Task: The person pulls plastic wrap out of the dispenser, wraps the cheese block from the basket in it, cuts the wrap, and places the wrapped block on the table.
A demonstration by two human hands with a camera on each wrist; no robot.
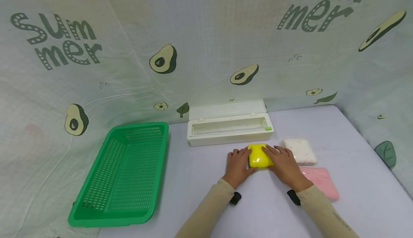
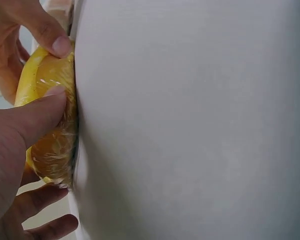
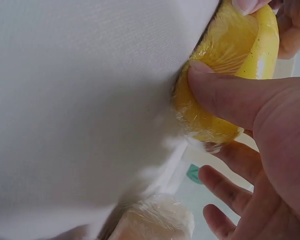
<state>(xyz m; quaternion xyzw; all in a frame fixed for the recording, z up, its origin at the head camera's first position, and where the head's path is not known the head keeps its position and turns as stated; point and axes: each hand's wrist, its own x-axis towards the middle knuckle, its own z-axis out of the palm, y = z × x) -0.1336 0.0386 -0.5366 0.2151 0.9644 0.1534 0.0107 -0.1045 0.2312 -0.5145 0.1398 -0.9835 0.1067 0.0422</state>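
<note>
A soft-looking yellow block [image 1: 258,156], its sides covered in creased clear cling film, sits on the table. My left hand [image 1: 238,167] grips its left side, thumb [image 2: 49,111] pressed against the filmed near face and fingers around the far side. On the other side my right hand [image 1: 284,166] grips it too, with its thumb [image 3: 225,95] on the film. In the right wrist view, the two lower fingers of that hand stand off the block. Behind it stands a long white cling film dispenser [image 1: 230,130] with its lid raised.
Right of my right hand lie a speckled white block [image 1: 300,151] and, nearer, a pink block [image 1: 322,182] partly hidden by that hand. A green plastic basket [image 1: 159,180] stands at the left. A printed cloth [image 1: 200,69] hangs along the table's back edge.
</note>
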